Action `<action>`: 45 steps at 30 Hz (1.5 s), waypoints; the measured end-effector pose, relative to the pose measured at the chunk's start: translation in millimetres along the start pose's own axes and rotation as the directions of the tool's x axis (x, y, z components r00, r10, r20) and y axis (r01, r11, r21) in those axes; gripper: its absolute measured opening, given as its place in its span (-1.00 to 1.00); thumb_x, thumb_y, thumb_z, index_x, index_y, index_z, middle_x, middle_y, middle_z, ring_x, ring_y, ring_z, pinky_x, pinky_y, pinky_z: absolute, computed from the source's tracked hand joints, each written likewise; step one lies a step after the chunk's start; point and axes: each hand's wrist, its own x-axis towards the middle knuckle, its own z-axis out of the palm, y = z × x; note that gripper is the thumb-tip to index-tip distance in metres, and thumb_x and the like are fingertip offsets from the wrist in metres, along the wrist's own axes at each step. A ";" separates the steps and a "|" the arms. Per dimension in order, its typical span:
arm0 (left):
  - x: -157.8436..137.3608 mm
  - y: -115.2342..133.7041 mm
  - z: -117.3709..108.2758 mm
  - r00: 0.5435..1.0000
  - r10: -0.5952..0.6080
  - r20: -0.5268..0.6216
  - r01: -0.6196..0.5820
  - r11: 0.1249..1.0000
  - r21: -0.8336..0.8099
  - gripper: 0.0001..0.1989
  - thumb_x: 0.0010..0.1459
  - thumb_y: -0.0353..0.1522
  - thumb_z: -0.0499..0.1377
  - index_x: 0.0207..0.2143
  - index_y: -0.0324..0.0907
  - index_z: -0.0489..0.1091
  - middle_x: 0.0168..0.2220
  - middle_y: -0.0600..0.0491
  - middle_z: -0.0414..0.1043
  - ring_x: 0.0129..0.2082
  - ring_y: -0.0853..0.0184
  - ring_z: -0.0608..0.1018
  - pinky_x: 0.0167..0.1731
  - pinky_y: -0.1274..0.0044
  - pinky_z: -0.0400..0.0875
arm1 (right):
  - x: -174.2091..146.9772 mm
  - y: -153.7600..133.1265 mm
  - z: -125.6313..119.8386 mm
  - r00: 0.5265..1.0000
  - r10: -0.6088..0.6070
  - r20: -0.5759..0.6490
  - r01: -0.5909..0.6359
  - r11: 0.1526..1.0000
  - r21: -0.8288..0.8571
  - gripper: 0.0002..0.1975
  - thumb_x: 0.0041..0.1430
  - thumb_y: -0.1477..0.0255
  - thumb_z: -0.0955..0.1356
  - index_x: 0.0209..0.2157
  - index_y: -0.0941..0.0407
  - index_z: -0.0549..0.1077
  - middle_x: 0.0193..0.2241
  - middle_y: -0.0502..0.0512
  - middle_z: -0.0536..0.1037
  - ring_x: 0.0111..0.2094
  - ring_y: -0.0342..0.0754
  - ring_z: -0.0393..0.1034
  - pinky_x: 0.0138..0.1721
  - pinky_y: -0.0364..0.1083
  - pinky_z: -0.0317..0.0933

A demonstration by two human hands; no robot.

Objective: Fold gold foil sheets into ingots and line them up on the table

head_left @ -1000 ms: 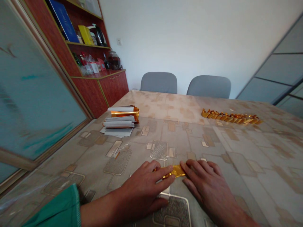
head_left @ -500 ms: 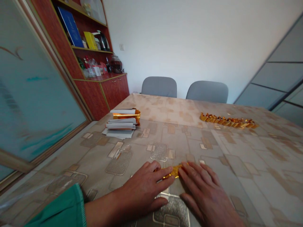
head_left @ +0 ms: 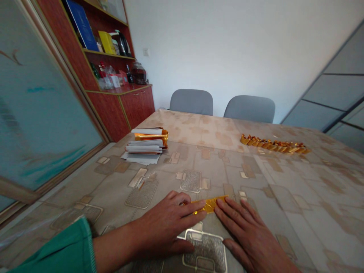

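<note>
Lying on patterned tablecloth (head_left: 216,167), head view: 1 gold foil strip (head_left: 211,205); left hand (head_left: 167,223) partly open over its left end, 2 fingers outstretched; right hand (head_left: 247,231) open, fingertips on its right end; paper stack (head_left: 145,146) far left; folded gold row (head_left: 273,144) far right.

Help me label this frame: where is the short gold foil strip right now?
In the head view, the gold foil strip lies low, just right of centre, on the patterned tablecloth, with fingers of the left hand and right hand resting on it.
</note>
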 end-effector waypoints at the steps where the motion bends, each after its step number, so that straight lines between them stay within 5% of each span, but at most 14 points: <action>1: 0.0 0.4 -0.1 1.000 -0.004 0.008 0.004 1.000 0.004 -0.27 0.23 -0.07 0.21 0.35 -0.06 0.08 0.35 -0.03 0.18 0.14 0.11 0.34 0.12 0.23 0.24 | -0.3 -0.4 0.6 1.000 0.004 0.001 -0.004 1.000 -0.001 -0.29 0.34 0.24 0.32 0.41 0.03 0.00 0.29 0.07 0.32 0.27 0.13 0.25 0.19 0.19 0.23; 10: -6.9 5.1 -2.9 0.999 -0.033 -0.004 0.033 0.999 -0.009 -0.30 0.22 -0.18 0.25 0.33 -0.09 0.10 0.34 -0.03 0.19 0.15 0.13 0.36 0.13 0.26 0.24 | 5.5 0.6 -0.2 0.998 0.033 0.048 -0.036 0.997 0.061 -0.41 0.33 0.20 0.33 0.33 0.01 0.21 0.25 0.08 0.40 0.21 0.17 0.30 0.20 0.30 0.17; 19: -17.0 5.6 1.3 0.996 -0.084 0.003 0.084 0.990 -0.112 -0.23 0.20 -0.22 0.26 0.38 -0.07 0.01 0.37 -0.03 0.15 0.27 0.09 0.26 0.20 0.21 0.22 | 1.7 5.7 1.0 0.995 0.054 0.084 -0.064 0.991 0.122 -0.40 0.38 0.18 0.28 0.37 -0.05 0.11 0.29 0.05 0.34 0.25 0.16 0.23 0.21 0.25 0.14; 23: -19.7 5.0 -0.9 0.997 -0.076 -0.020 0.073 0.986 -0.150 -0.33 0.29 -0.14 0.18 0.36 -0.07 0.07 0.35 -0.01 0.18 0.27 0.13 0.27 0.22 0.28 0.19 | 0.4 6.0 0.1 0.994 0.066 0.088 -0.082 0.979 0.189 -0.40 0.40 0.18 0.27 0.38 -0.08 0.08 0.30 0.04 0.32 0.27 0.15 0.18 0.23 0.21 0.08; 26: -7.1 4.9 -2.8 0.993 -0.102 -0.059 0.090 0.981 -0.173 -0.56 0.35 -0.18 0.12 0.22 -0.07 0.30 0.24 0.01 0.35 0.15 0.16 0.39 0.16 0.34 0.22 | 4.0 4.9 -6.0 0.993 0.083 0.088 -0.103 0.961 0.258 -0.44 0.39 0.18 0.29 0.35 -0.10 0.15 0.28 0.05 0.35 0.24 0.16 0.20 0.22 0.18 0.06; 30: 26.9 4.4 -2.2 0.948 -0.282 -0.148 0.249 0.946 -0.210 -0.84 0.30 -0.29 0.20 -0.29 -0.16 0.52 -0.10 0.04 0.55 -0.09 0.23 0.49 -0.03 0.41 0.29 | 24.1 6.9 -14.7 0.985 0.138 0.105 -0.168 0.912 0.375 -0.65 0.40 0.31 0.30 0.18 -0.10 0.40 0.08 0.06 0.51 0.06 0.10 0.33 0.10 0.13 0.11; 35: 51.5 1.8 -0.3 0.838 -0.534 -0.116 0.499 0.834 -0.237 -0.76 0.08 -0.32 0.37 -0.23 -0.19 0.45 -0.25 0.04 0.46 -0.21 0.22 0.46 -0.24 0.46 0.26 | 62.7 19.9 -7.9 0.983 0.168 0.076 -0.184 0.879 0.440 -0.82 0.28 0.58 0.35 -0.30 0.03 0.55 -0.28 0.04 0.56 -0.19 0.02 0.38 -0.12 0.02 0.14; 39: 50.0 2.0 2.6 0.845 -0.530 -0.075 0.489 0.821 -0.295 -0.82 0.07 -0.34 0.37 -0.32 -0.17 0.44 -0.30 0.09 0.41 -0.22 0.26 0.44 -0.24 0.49 0.22 | 77.6 24.7 -0.2 0.979 0.184 0.093 -0.206 0.847 0.491 -0.74 0.12 0.64 0.43 -0.16 0.08 0.52 -0.26 0.07 0.54 -0.19 0.04 0.37 -0.14 0.01 0.13; 45: 47.4 6.8 7.9 0.874 -0.476 -0.093 0.416 0.835 -0.360 -0.85 0.14 -0.38 0.32 -0.28 -0.17 0.40 -0.26 0.09 0.41 -0.20 0.28 0.43 -0.21 0.51 0.22 | 77.8 17.8 3.2 0.981 0.183 0.063 -0.185 0.786 0.590 -0.81 0.08 0.69 0.42 -0.35 0.10 0.47 -0.37 0.02 0.51 -0.26 0.01 0.35 -0.21 -0.04 0.10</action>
